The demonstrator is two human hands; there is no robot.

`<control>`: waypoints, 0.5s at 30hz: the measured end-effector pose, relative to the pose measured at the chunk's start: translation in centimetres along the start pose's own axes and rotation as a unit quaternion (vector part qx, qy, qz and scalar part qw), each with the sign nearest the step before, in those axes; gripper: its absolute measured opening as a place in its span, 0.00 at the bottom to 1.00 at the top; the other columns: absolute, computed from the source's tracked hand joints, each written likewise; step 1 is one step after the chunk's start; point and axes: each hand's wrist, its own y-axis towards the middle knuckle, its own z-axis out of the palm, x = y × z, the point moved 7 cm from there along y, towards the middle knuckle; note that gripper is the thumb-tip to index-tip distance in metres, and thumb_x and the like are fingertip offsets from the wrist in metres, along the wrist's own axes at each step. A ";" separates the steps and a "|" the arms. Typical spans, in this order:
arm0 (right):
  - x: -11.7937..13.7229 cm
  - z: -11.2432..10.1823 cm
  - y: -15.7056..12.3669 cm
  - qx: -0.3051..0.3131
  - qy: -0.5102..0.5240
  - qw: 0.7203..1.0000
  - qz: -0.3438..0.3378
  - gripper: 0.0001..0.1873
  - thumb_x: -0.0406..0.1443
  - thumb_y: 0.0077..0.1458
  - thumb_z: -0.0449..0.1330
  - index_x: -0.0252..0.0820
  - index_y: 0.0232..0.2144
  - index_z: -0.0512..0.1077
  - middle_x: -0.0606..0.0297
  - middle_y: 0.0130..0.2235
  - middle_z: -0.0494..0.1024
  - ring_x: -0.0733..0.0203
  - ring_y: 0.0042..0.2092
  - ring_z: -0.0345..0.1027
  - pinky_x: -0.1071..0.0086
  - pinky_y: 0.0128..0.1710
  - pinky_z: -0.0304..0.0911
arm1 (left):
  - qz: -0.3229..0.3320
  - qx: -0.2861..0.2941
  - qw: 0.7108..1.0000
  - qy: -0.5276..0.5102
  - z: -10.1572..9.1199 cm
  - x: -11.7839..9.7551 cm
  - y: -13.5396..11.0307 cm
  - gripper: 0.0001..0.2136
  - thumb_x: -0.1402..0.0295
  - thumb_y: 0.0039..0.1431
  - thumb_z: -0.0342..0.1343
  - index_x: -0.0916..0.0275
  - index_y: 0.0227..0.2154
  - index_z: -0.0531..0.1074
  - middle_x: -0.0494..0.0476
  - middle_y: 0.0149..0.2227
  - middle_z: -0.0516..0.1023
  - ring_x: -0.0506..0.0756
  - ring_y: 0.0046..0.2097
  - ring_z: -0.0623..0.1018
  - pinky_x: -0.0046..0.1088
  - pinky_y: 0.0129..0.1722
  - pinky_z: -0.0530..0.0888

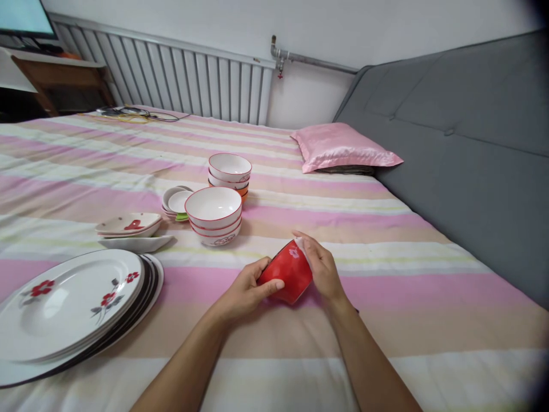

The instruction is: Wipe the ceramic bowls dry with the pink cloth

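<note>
While your left hand (249,290) clasps the red bowl (286,276), your right hand (322,268) cups its rim!
Fingers curl round both sides, something white (300,245) under the right; the bowl tilts near the stacked white bowls (214,220).

A glossy red bowl (286,277), pink-flowered, tilts between left hand (245,290) and right hand (322,269).

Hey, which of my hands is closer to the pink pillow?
Your right hand: it's at the red bowl's right side, on the near side of the pink pillow. Your left hand grips the bowl farther to the pillow's left.
</note>
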 end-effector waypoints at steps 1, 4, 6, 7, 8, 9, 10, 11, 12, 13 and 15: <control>0.7 0.2 -0.2 0.003 -0.024 0.999 -0.024 0.19 0.42 0.64 0.47 0.47 0.50 0.72 0.60 0.54 0.73 0.54 0.56 0.64 0.54 0.56 0.60 | 0.000 -0.007 1.000 -0.001 -0.1 0.0 0.0 0.15 0.59 0.56 0.59 0.67 0.38 0.68 0.53 0.34 0.67 0.50 0.34 0.66 0.25 0.34 0.65; 4.3 1.8 -1.6 0.027 -0.163 0.975 -0.147 0.16 0.39 0.61 0.51 0.53 0.48 0.73 0.66 0.56 0.71 0.52 0.61 0.56 0.49 0.60 0.51 | 0.008 -0.029 1.000 -0.003 -0.5 0.2 0.0 0.16 0.59 0.55 0.59 0.67 0.38 0.68 0.54 0.34 0.68 0.51 0.35 0.67 0.25 0.34 0.66; 6.3 3.2 -2.7 0.053 -0.236 0.947 -0.213 0.15 0.37 0.59 0.54 0.57 0.46 0.74 0.71 0.56 0.71 0.49 0.61 0.53 0.47 0.60 0.49 | 0.017 -0.040 0.999 -0.002 -0.6 0.3 0.1 0.16 0.58 0.55 0.58 0.66 0.38 0.67 0.55 0.35 0.69 0.52 0.36 0.68 0.26 0.35 0.67; 6.9 3.7 -3.1 0.057 -0.256 0.937 -0.232 0.15 0.36 0.58 0.55 0.58 0.46 0.74 0.72 0.55 0.72 0.48 0.61 0.53 0.46 0.59 0.48 | 0.021 -0.041 0.999 0.003 -0.6 0.3 0.1 0.16 0.58 0.56 0.58 0.66 0.38 0.68 0.56 0.35 0.70 0.53 0.37 0.69 0.27 0.36 0.67; 7.3 3.9 -3.4 0.059 -0.269 0.930 -0.243 0.15 0.36 0.58 0.55 0.58 0.46 0.74 0.73 0.55 0.73 0.47 0.61 0.54 0.46 0.59 0.49 | 0.024 -0.044 0.999 0.013 -0.7 0.2 0.1 0.16 0.58 0.56 0.57 0.67 0.38 0.68 0.57 0.36 0.70 0.53 0.37 0.69 0.27 0.36 0.67; 7.3 4.0 -3.4 0.054 -0.275 0.928 -0.243 0.16 0.36 0.58 0.55 0.58 0.46 0.74 0.73 0.55 0.73 0.47 0.61 0.54 0.46 0.58 0.49 | 0.024 -0.048 0.998 0.026 -0.7 0.1 0.2 0.16 0.58 0.56 0.57 0.67 0.37 0.68 0.56 0.35 0.71 0.53 0.37 0.69 0.27 0.36 0.67; 7.1 3.8 -3.3 0.045 -0.277 0.930 -0.236 0.15 0.36 0.58 0.55 0.57 0.46 0.74 0.72 0.55 0.73 0.47 0.60 0.54 0.46 0.58 0.51 | 0.021 -0.048 0.998 0.038 -0.6 0.1 0.2 0.16 0.58 0.55 0.58 0.67 0.37 0.68 0.56 0.35 0.71 0.53 0.36 0.69 0.27 0.36 0.67; 6.8 3.5 -3.1 0.032 -0.276 0.934 -0.224 0.15 0.36 0.59 0.54 0.56 0.46 0.74 0.70 0.55 0.72 0.48 0.60 0.54 0.47 0.58 0.52 | 0.017 -0.044 0.998 0.045 -0.6 0.1 0.2 0.17 0.58 0.53 0.60 0.67 0.37 0.68 0.55 0.34 0.71 0.52 0.35 0.69 0.27 0.35 0.67; 6.3 3.1 -2.8 0.018 -0.271 0.939 -0.209 0.15 0.36 0.59 0.53 0.54 0.46 0.74 0.68 0.55 0.72 0.48 0.60 0.54 0.48 0.58 0.53 | 0.012 -0.038 0.998 0.046 -0.5 0.1 0.3 0.18 0.59 0.51 0.62 0.68 0.38 0.69 0.55 0.33 0.71 0.52 0.35 0.69 0.27 0.35 0.68; 5.9 2.6 -2.5 0.003 -0.265 0.945 -0.194 0.16 0.36 0.60 0.52 0.53 0.47 0.74 0.67 0.55 0.72 0.49 0.60 0.54 0.48 0.58 0.53 | 0.007 -0.029 0.999 0.043 -0.3 0.3 0.3 0.19 0.60 0.49 0.64 0.68 0.39 0.69 0.55 0.34 0.71 0.53 0.35 0.69 0.28 0.36 0.68; 5.1 1.8 -2.1 -0.025 -0.248 0.954 -0.167 0.16 0.36 0.62 0.50 0.50 0.48 0.73 0.63 0.55 0.71 0.51 0.60 0.54 0.48 0.59 0.52 | -0.010 -0.022 0.999 0.041 -0.3 0.8 0.4 0.21 0.62 0.46 0.65 0.69 0.40 0.70 0.58 0.36 0.73 0.55 0.37 0.71 0.30 0.38 0.69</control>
